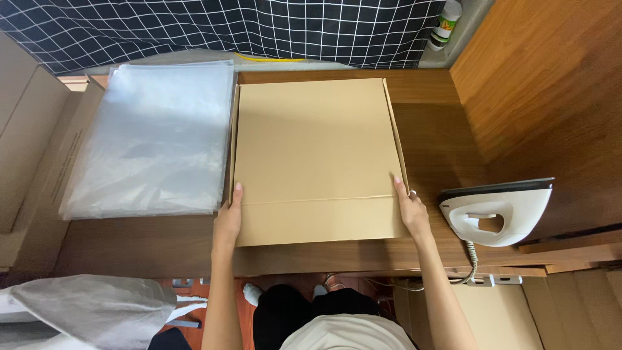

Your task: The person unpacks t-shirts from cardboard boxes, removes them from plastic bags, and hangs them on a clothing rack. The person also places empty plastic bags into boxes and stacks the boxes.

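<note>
Cardboard box (317, 155) on table (440, 149) before you; plastic sheet stack (152, 139) left, iron (499, 210) right.

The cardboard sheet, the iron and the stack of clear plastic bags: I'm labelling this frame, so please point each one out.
cardboard sheet (317, 155), head view, middle of its flat top face.
iron (499, 210), head view, white body just above the handle opening.
stack of clear plastic bags (155, 139), head view, centre of the top bag.
</note>
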